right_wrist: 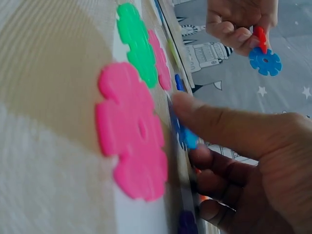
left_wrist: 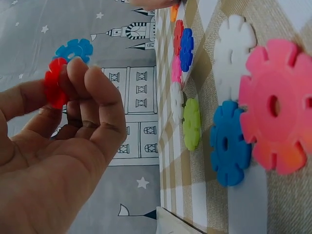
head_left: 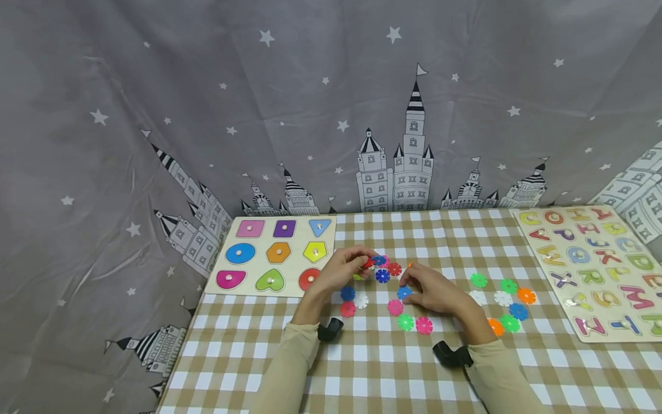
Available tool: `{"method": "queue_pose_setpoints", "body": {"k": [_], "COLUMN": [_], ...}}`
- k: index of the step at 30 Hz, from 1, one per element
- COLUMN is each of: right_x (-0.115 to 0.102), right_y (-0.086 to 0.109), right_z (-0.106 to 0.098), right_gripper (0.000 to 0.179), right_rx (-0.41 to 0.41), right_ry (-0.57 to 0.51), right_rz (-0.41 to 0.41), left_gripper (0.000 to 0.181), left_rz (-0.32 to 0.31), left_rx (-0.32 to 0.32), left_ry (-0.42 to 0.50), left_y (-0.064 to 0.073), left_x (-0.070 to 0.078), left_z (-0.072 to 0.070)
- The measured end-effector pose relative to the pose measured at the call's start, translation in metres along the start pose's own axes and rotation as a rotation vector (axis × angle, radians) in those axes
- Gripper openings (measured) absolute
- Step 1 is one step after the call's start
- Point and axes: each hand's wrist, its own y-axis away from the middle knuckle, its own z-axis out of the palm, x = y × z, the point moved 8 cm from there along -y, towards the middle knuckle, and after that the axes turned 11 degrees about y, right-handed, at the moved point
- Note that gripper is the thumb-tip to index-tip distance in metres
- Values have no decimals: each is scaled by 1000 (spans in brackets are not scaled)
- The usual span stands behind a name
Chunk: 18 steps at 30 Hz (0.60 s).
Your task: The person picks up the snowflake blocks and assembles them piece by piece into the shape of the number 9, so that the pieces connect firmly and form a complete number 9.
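In the head view my left hand (head_left: 347,268) is raised above the cloth. It pinches a red notched disc (left_wrist: 56,83) between thumb and fingers. A blue notched disc (left_wrist: 74,49) is joined to that red one and sticks out past the fingertips. My right hand (head_left: 434,288) is low over the cloth, thumb and fingertips around the edge of another blue disc (head_left: 404,293). Just in front of that hand lie a pink disc (head_left: 395,307), a green disc (head_left: 405,322) and a second pink disc (head_left: 424,326).
Near the left wrist lie a blue (head_left: 348,293), a white (head_left: 361,300) and a red-pink disc (head_left: 347,309). Several more discs, including a white one (head_left: 503,298), spread out to the right. A shape puzzle board (head_left: 241,287) lies left, a letter board (head_left: 564,287) right. A grey curtain (head_left: 310,86) hangs behind.
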Motion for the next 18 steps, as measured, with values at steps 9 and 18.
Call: {"method": "queue_pose_setpoints", "body": {"k": [9,18], "right_x": [10,13], "right_y": [0,0], "right_z": [-17,-25], "right_gripper": [33,38], "right_rx": [101,186], "right_ry": [-423,-603], "right_rz": [66,156], "left_gripper": [23,22], "left_rz": [21,14], "left_rx": [-17,53], "left_ry": [-54,5], "left_y": [-3,-3], "left_x": [1,-2], "left_z": [4,-1]}}
